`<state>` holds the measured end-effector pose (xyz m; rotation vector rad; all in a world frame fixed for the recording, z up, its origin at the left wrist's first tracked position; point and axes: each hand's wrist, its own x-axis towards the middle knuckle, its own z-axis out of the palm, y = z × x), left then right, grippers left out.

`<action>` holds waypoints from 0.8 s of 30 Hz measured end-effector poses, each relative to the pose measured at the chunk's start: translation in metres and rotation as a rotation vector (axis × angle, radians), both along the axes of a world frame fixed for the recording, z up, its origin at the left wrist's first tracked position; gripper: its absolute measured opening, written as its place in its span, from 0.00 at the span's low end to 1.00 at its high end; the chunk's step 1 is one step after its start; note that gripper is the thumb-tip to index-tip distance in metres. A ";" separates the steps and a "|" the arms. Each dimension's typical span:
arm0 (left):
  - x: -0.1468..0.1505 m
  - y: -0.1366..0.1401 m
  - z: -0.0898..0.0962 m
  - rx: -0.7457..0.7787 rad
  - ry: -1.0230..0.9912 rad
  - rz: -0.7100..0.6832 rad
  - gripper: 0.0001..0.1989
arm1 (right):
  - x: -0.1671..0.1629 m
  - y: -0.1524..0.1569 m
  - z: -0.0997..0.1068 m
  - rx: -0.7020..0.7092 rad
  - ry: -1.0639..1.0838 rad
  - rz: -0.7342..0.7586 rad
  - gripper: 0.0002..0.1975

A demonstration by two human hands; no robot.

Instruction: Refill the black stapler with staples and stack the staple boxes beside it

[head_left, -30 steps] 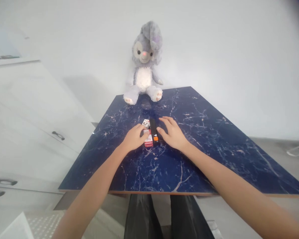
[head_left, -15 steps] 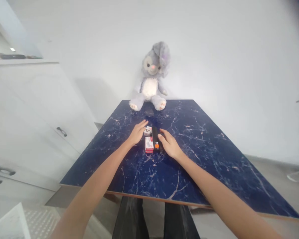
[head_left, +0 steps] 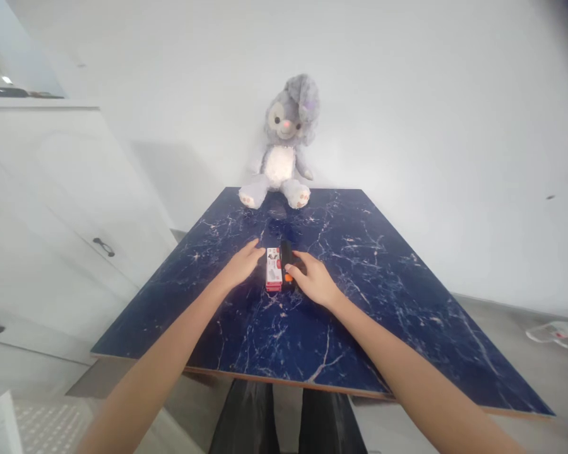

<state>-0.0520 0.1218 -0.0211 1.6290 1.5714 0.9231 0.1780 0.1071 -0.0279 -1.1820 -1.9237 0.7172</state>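
Hands sit mid-frame on the dark blue marbled worktop (head_left: 360,302), w/ two small items between them. My left hand (head_left: 240,266) lies flat, palm down, fingers (head_left: 254,246) stretched and loosely spread toward the red-and-white box (head_left: 273,277); tips are just beside the box's left edge, and I can't tell if they touch it. Nothing held in that hand. My right hand (head_left: 313,280) rests on the other side, fingers curled partway in, thumb against the black device (head_left: 286,265) w/ an orange patch near its lower end. It touches the device, but I can't tell if it's an actual grip or just resting contact. Box and device lie side by side, long edges touching or nearly so, box on the left, both flat on the worktop slightly left of frame centre.

Grey plush rabbit (head_left: 284,145) sits upright at the far edge of the worktop, upper centre, back to the white wall, well apart from the hands. White cabinet (head_left: 52,208) w/ dark handles fills the left of frame.
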 end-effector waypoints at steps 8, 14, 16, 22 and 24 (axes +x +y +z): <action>0.054 -0.007 -0.010 0.046 -0.146 -0.151 0.21 | 0.020 -0.003 0.016 -0.003 -0.107 -0.059 0.16; 0.203 0.037 -0.009 0.045 -0.117 -0.229 0.17 | 0.145 0.009 0.018 -0.089 -0.220 -0.344 0.16; 0.266 0.043 -0.005 0.042 -0.045 -0.248 0.14 | 0.196 0.014 0.017 -0.126 -0.271 -0.480 0.16; 0.369 0.034 0.005 0.091 -0.032 -0.257 0.20 | 0.280 0.009 0.008 -0.141 -0.161 -0.721 0.23; 0.355 0.031 -0.001 0.160 -0.010 -0.185 0.25 | 0.280 0.001 0.006 -0.021 -0.015 -0.837 0.27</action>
